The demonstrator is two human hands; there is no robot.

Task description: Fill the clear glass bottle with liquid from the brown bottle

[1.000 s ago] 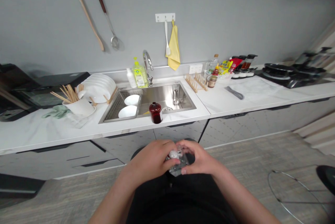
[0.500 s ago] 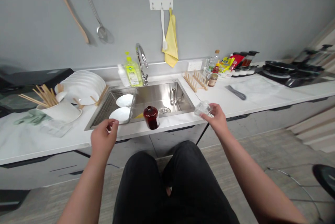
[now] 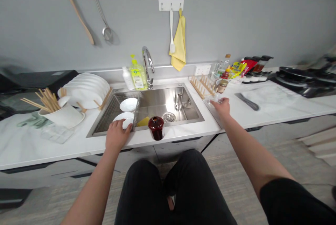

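Note:
My left hand [image 3: 117,134] is open at the front rim of the sink [image 3: 157,96]. Its fingers are spread beside the nearer white bowl [image 3: 124,117], and I cannot tell whether they touch the bowl. A second white bowl [image 3: 128,104] lies behind it in the wire basket [image 3: 103,114]. My right hand [image 3: 222,106] is closed on a small clear container [image 3: 214,97] at the counter by the wooden rack [image 3: 202,85]; the fingers partly hide it. Between my hands, a dark red bottle [image 3: 156,129] with an uncapped neck stands at the sink's front edge.
Behind the sink are the faucet [image 3: 147,65] and a green soap bottle [image 3: 138,76]. White plates [image 3: 86,90] and a chopstick holder [image 3: 61,114] stand left. A jar [image 3: 222,86], a seasoning basket [image 3: 236,79] and grey tongs [image 3: 246,101] are right.
My hands were together on the clear container above my lap, then parted. The right carried it forward and right to the rack; the left moved to the sink rim and its fingers spread.

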